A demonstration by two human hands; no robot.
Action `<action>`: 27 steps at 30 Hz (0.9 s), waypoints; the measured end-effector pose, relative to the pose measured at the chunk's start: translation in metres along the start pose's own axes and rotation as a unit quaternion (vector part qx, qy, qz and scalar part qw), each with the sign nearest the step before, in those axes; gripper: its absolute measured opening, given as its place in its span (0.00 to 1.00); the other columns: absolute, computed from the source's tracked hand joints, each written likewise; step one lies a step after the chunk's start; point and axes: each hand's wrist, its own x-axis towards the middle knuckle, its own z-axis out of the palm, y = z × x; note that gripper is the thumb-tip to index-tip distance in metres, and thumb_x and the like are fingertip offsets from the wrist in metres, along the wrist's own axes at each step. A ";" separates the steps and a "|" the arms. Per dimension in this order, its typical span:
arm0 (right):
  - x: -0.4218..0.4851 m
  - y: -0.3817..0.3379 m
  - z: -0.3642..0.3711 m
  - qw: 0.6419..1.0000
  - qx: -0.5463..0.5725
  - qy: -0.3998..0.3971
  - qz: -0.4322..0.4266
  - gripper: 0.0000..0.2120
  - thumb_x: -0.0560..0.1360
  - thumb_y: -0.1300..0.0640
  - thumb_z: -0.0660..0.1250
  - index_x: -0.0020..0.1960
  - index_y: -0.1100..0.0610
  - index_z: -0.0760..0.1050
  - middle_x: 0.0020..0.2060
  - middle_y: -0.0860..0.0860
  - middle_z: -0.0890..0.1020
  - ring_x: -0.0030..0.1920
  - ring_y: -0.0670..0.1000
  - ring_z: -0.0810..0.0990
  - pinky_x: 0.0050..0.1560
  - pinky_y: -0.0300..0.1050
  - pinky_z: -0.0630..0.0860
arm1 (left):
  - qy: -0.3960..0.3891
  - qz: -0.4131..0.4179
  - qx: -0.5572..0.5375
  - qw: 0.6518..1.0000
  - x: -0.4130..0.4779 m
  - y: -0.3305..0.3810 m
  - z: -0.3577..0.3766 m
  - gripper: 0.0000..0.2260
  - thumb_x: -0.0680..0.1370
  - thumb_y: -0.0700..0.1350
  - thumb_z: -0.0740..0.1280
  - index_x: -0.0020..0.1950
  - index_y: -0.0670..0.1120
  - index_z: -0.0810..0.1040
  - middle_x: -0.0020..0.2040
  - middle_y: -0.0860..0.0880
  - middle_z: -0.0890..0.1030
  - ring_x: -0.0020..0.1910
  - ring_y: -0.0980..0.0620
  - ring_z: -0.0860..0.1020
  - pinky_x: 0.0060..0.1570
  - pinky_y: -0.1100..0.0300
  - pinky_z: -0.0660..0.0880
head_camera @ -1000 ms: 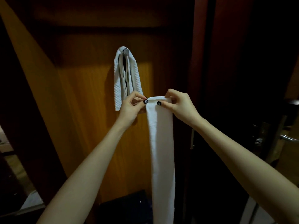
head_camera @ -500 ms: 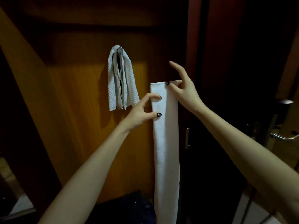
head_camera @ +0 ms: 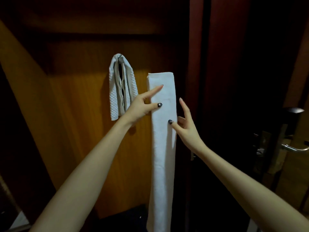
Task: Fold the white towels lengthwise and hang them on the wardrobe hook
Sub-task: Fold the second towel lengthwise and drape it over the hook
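Two towels [head_camera: 115,91] [head_camera: 163,156], two hands [head_camera: 140,108] [head_camera: 185,129], one hook [head_camera: 121,59]

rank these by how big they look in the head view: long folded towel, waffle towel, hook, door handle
1. long folded towel, largest by far
2. waffle towel
3. door handle, though cut off at the right edge
4. hook, only a small part shows
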 end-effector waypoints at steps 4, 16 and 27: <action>-0.004 0.006 0.003 0.997 0.011 -0.071 0.026 0.32 0.77 0.62 0.68 0.72 0.36 0.62 0.71 0.45 0.71 0.68 0.48 0.74 0.65 0.48 0.74 | 0.029 -0.020 -0.013 0.999 0.015 -0.002 -0.005 0.28 0.76 0.37 0.69 0.69 0.63 0.70 0.73 0.59 0.65 0.60 0.59 0.76 0.55 0.44 0.78; 0.027 0.005 -0.014 0.999 0.016 -0.032 0.035 0.16 0.77 0.69 0.65 0.58 0.52 0.78 0.55 0.49 0.82 0.56 0.48 0.80 0.60 0.46 0.76 | -0.058 -0.160 -0.151 0.974 -0.017 -0.054 0.021 0.20 0.72 0.49 0.72 0.63 0.59 0.78 0.62 0.54 0.80 0.58 0.52 0.79 0.46 0.59 0.78; 0.011 0.016 -0.018 0.987 0.044 -0.132 0.073 0.32 0.77 0.58 0.69 0.70 0.32 0.60 0.75 0.40 0.62 0.71 0.49 0.70 0.67 0.49 0.72 | 0.097 -0.076 -0.084 0.989 -0.020 -0.039 0.028 0.28 0.76 0.36 0.69 0.72 0.56 0.68 0.59 0.67 0.75 0.55 0.64 0.79 0.45 0.63 0.79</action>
